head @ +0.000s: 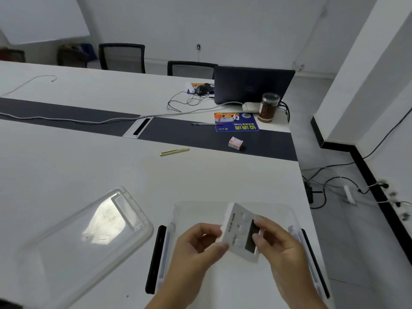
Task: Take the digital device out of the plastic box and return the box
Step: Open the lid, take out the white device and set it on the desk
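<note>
A white digital device (239,230) with round buttons and a dark screen is held tilted above the open clear plastic box (178,210). My left hand (198,248) pinches its left edge. My right hand (278,244) grips its right side, with the thumb over the screen. The box stands at the near right of the white table, with black latch handles (156,259) on both sides. Its clear lid (89,237) lies upside up to the left on the table, apart from the box.
A yellow pen (174,151) and a small red-and-white carton (235,143) lie farther back. A blue mouse pad (236,122), a jar (268,107), a laptop (252,85) and cables sit at the far right. The table's right edge (305,197) runs close to the box.
</note>
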Tool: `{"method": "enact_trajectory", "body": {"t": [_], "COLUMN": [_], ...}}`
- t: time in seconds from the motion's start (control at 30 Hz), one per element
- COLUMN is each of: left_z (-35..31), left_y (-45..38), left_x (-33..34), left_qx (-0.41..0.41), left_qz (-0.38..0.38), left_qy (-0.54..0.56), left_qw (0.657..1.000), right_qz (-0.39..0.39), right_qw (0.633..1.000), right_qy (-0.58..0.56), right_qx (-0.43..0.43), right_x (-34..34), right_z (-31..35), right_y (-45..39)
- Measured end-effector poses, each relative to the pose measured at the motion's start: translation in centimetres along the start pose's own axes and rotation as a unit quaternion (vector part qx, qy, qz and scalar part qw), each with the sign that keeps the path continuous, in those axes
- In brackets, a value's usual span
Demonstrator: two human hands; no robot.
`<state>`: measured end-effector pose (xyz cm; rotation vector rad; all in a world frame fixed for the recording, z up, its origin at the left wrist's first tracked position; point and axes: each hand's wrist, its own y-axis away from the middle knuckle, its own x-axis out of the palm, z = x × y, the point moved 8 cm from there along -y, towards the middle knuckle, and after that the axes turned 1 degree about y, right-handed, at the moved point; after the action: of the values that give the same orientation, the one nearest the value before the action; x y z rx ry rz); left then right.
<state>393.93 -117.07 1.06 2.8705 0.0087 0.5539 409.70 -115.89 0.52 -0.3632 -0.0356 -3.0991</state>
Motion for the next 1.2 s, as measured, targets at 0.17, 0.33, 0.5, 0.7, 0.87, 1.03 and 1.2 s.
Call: {"method": "enact_trajectory", "body": {"t": [0.17,0.33,0.5,0.7,0.87,1.03,1.2], "left_z": [0.0,0.3,0.6,0.8,0.9,1.2,0.6], "left_y": [-0.2,-0.8,-1.2,-0.8,-0.5,-0.1,0.5], "left_x": [0.7,1.6,1.1,0.6,2.0,1.8,3.1], "left_qx": [-0.046,-0.103,-0.1,-0.075,-0.077,-0.063,-0.031], "left_qz": [0.02,0.102,0.117,0.049,0.136,0.123,0.15], "left_qy": [-0.004,0.001,-0.009,-0.004,-0.024,-0.015,-0.036], "left_qw": [0.999,0.989,0.988,0.996,0.987,0.99,0.988], "right_qz": [0.042,0.089,0.081,0.076,0.059,-0.085,-0.094], "right_qw": [0.998,0.992,0.991,0.989,0.989,0.978,0.985], "right_qy": [-0.033,-0.011,0.024,0.109,0.105,0.183,0.113], "right_qx": [0.039,0.084,0.103,0.064,0.09,0.051,0.093], "right_x": [-0.6,0.0,-0.1,0.7,0.7,-1.2,-1.9], "right_z": [-0.1,0.0,-0.3,1.2,1.0,1.2,1.2], "right_y": [-0.3,-0.8,-1.2,-0.6,-0.6,0.1,0.0]}}
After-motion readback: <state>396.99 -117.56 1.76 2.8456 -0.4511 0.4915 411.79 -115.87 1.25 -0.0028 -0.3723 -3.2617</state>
